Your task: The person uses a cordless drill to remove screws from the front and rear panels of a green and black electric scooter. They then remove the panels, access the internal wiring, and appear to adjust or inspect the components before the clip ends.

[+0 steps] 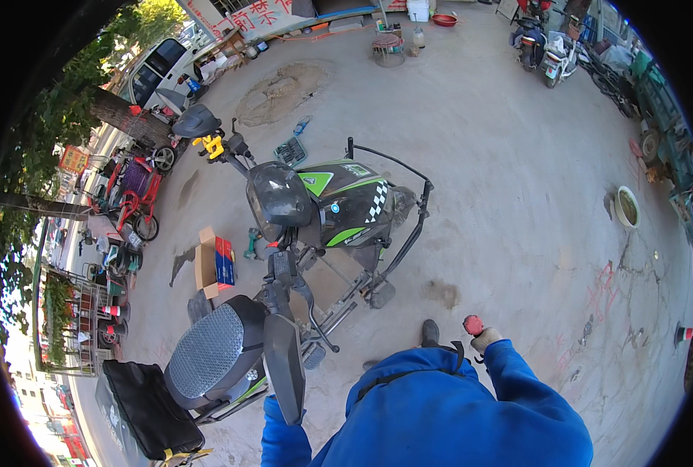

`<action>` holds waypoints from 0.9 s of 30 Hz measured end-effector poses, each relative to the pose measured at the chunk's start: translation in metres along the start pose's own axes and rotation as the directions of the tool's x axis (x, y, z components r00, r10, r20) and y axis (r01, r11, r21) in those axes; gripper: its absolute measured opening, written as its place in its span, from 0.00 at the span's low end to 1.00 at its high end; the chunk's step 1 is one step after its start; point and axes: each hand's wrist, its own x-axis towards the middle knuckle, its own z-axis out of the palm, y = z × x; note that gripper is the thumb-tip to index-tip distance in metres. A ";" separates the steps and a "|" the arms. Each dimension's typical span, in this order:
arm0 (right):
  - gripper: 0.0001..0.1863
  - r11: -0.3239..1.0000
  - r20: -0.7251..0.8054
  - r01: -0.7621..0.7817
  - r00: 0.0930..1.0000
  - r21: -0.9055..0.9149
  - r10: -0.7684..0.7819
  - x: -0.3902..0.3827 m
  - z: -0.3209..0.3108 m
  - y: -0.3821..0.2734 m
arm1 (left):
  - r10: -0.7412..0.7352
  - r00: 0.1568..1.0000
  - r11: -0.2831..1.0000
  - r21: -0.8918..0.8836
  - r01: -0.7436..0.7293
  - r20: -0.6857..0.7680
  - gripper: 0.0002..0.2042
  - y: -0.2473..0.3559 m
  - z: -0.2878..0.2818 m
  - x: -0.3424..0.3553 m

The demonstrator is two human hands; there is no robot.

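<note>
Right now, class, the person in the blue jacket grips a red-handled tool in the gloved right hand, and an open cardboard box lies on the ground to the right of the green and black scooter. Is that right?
Not quite. The cardboard box lies to the left of the green and black scooter, not the right, as the head view shows. The rest holds: the gloved right hand grips a red-handled tool.

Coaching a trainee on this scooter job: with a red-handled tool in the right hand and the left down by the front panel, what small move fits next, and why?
Probably bring the right hand and its red-handled tool across to the scooter. The tool is held off to the side, away from the stripped frame, while the left arm already reaches to the black panel; the left hand itself is hidden.
</note>
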 end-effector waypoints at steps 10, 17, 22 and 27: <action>0.12 0.989 0.057 -0.082 0.994 -0.120 0.090 0.021 0.047 0.078 | -0.117 0.983 0.986 -0.137 0.097 -0.144 0.21 0.036 0.027 -0.034; 0.13 0.995 0.111 -0.080 0.990 -0.064 0.086 0.037 0.026 0.084 | -0.130 0.984 0.979 -0.174 0.107 -0.122 0.19 0.086 0.061 -0.035; 0.13 0.998 0.068 -0.062 0.996 0.011 0.061 0.053 -0.010 0.076 | -0.179 0.983 0.965 -0.204 0.167 -0.038 0.23 0.129 0.092 -0.036; 0.17 0.997 -0.012 -0.047 0.999 0.064 0.048 0.074 -0.034 0.072 | -0.291 0.953 0.913 -0.273 0.304 0.088 0.24 0.159 0.103 -0.037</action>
